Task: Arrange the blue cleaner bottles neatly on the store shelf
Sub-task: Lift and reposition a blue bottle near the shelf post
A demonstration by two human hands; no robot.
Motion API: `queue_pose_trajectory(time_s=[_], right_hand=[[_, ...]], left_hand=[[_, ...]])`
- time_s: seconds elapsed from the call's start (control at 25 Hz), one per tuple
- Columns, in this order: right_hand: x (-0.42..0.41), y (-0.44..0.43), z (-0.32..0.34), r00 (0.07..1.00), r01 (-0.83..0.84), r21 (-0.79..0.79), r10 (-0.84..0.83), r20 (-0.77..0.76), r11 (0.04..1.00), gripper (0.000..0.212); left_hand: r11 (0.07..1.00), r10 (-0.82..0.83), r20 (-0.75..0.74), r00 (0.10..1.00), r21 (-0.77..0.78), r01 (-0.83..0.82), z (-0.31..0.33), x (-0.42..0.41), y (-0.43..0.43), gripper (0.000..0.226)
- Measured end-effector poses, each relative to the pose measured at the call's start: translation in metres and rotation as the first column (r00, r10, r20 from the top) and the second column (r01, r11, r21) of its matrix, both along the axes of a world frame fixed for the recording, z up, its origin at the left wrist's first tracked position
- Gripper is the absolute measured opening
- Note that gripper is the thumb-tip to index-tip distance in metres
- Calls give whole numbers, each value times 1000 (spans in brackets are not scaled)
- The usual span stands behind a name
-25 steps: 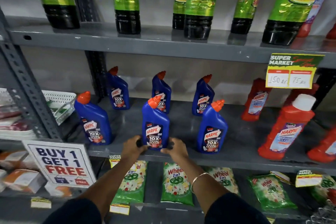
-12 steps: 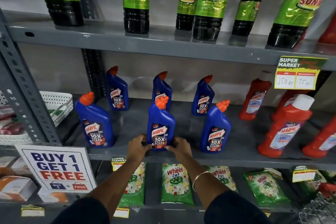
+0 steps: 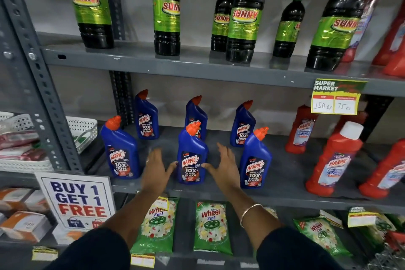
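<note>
Several blue Harpic cleaner bottles with orange caps stand upright in two rows on the middle grey shelf (image 3: pixel 285 186). The front row holds a left bottle (image 3: pixel 121 151), a middle bottle (image 3: pixel 191 155) and a right bottle (image 3: pixel 255 160). Behind them stand three more: back left (image 3: pixel 146 116), back middle (image 3: pixel 197 112) and back right (image 3: pixel 242 125). My left hand (image 3: pixel 155 171) and my right hand (image 3: pixel 225 169) flank the middle front bottle with fingers spread. Only the thumbs reach its sides, and neither hand grips it.
Red Harpic bottles (image 3: pixel 335 160) stand to the right on the same shelf. Dark Sunny bottles (image 3: pixel 244 15) line the shelf above. A price tag (image 3: pixel 335 99) hangs from that shelf's edge. Green Wheel packets (image 3: pixel 211 226) lie below, with a "Buy 1 Get 1 Free" sign (image 3: pixel 76 199) at left.
Both hands have let go of the middle front bottle and opened, fingers spread beside it. The bottle stands slightly farther back than a second ago. The camera view has tilted upward.
</note>
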State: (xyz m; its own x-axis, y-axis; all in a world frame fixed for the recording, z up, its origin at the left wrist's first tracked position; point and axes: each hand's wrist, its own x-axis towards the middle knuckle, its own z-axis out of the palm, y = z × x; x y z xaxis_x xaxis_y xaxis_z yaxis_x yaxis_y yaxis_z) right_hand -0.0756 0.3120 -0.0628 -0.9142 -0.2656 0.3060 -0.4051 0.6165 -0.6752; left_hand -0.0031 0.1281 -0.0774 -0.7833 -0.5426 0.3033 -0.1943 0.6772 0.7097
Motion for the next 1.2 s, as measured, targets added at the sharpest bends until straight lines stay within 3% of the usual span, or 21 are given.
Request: queue_pose_trajectory(time_s=[0.08, 0.16, 0.24, 0.32, 0.44, 0.52, 0.6, 0.68, 0.84, 1.2], right_hand=[[11, -3, 11, 990, -21, 43, 27, -140, 999, 44], [26, -16, 15, 975, -99, 150, 126, -182, 984, 23], [38, -42, 11, 962, -210, 247, 245, -120, 946, 24], [50, -80, 3, 953, -291, 218, 302, -16, 931, 28], [56, -135, -9, 953, -296, 160, 278, 123, 942, 52], [54, -169, -13, 952, -223, 42, 209, 223, 974, 65], [54, -195, -14, 933, -128, -109, 157, 325, 986, 69], [55, -211, -14, 929, -59, -188, 122, 348, 980, 58], [61, -229, -5, 955, 13, -120, 24, 297, 993, 34], [66, -227, 0, 963, 36, -95, -9, 270, 995, 34]], left_hand=[[992, 44, -64, 997, -115, -52, 17, 9, -4, 52], [974, 98, -126, 987, -193, -121, 33, 22, -11, 48], [940, 230, -189, 955, -212, -269, 43, 34, -27, 51], [923, 320, -193, 928, -158, -351, 46, 45, -58, 58], [984, 149, -207, 967, 131, -123, 45, 50, -110, 67], [970, -6, -178, 984, 239, 49, 47, 47, -144, 64], [967, -79, -110, 991, 234, 103, 47, 44, -170, 56], [963, -134, -65, 989, 227, 146, 46, 41, -180, 46], [953, -172, -38, 984, 246, 176, 42, 37, -191, 40], [938, -207, -16, 978, 282, 203, 45, 41, -186, 42]])
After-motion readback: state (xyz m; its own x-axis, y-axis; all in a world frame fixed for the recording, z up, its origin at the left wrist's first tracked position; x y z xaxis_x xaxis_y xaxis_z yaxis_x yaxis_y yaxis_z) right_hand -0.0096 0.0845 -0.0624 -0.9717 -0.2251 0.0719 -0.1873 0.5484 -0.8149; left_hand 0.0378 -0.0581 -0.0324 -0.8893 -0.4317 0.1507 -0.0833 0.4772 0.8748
